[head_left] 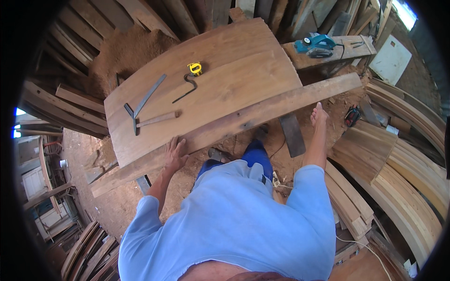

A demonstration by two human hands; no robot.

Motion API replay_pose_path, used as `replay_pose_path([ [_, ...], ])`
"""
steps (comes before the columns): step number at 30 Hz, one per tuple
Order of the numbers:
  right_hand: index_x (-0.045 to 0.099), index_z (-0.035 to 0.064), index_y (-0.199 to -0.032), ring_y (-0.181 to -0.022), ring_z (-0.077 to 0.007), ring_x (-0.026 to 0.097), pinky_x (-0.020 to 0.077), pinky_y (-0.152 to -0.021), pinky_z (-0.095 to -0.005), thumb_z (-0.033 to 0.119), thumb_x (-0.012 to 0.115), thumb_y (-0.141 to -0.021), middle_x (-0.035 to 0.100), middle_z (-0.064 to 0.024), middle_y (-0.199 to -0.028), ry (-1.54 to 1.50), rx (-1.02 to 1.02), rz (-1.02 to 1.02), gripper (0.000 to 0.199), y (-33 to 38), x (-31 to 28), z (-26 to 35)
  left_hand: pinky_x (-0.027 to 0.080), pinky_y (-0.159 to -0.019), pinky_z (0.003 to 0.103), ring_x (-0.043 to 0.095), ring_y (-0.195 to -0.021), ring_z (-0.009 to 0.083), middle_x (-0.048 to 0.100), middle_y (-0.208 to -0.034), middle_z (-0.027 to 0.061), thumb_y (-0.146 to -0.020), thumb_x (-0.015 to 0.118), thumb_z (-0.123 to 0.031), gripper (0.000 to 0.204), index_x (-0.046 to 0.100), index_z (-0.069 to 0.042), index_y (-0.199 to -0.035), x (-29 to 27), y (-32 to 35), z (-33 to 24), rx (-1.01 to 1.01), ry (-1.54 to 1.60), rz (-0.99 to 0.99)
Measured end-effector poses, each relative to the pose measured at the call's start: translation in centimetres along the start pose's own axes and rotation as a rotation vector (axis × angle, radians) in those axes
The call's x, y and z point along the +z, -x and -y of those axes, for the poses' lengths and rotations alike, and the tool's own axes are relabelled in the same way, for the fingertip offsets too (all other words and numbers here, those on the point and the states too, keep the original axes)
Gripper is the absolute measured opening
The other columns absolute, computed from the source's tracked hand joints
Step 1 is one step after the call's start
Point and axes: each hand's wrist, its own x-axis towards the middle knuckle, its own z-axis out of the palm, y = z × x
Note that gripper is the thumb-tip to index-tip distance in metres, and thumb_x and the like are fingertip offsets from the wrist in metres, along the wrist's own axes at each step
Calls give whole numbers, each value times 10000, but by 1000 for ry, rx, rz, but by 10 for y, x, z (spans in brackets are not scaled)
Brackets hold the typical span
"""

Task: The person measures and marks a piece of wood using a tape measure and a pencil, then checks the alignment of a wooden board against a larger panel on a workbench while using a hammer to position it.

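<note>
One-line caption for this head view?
Both hands, left hand and right hand, press a long plank beside a wide board holding measuring tools.

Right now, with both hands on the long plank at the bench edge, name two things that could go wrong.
1. The long plank overhangs the wide board; held only by the left hand and right hand, it might tip off.
2. The white cord lies on the sawdust by the feet, a likely trip hazard.
</note>
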Motion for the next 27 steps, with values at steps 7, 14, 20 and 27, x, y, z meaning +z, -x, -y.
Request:
replay_pose_path([
  [7, 583, 121, -808, -526, -112, 436, 419, -526, -262, 403, 656, -929, 478, 28, -635, 32, 58, 7, 316, -30, 19, -2, 290, -1130, 551, 337, -1369, 454, 364, -1484, 235, -663, 823, -147, 794, 481, -146, -1380, 0, 0, -2, -17, 18, 6],
  [14, 585, 105, -782, -588, -133, 492, 457, -554, -297, 343, 644, -948, 520, 8, -678, 35, 62, 18, 296, -40, 20, -6, 280, -1146, 535, 321, -1386, 447, 353, -1498, 233, -662, 832, -142, 807, 483, -147, -1389, 1, -1, -6, -55, 8, 28],
  [20, 581, 95, -820, -594, -147, 510, 472, -556, -311, 338, 628, -960, 542, -8, -701, 84, 31, -18, 283, -39, 27, -8, 285, -1151, 522, 308, -1392, 460, 334, -1509, 247, -687, 823, -144, 782, 476, -131, -1387, -4, 1, -10, -89, -2, 61],
  [27, 600, 70, -868, -613, -164, 538, 489, -564, -319, 334, 623, -962, 563, -26, -726, 150, 29, -50, 281, -44, 25, -6, 279, -1140, 551, 322, -1383, 454, 353, -1499, 227, -666, 824, -143, 792, 494, -140, -1386, -2, -1, -9, -72, 22, 31],
])
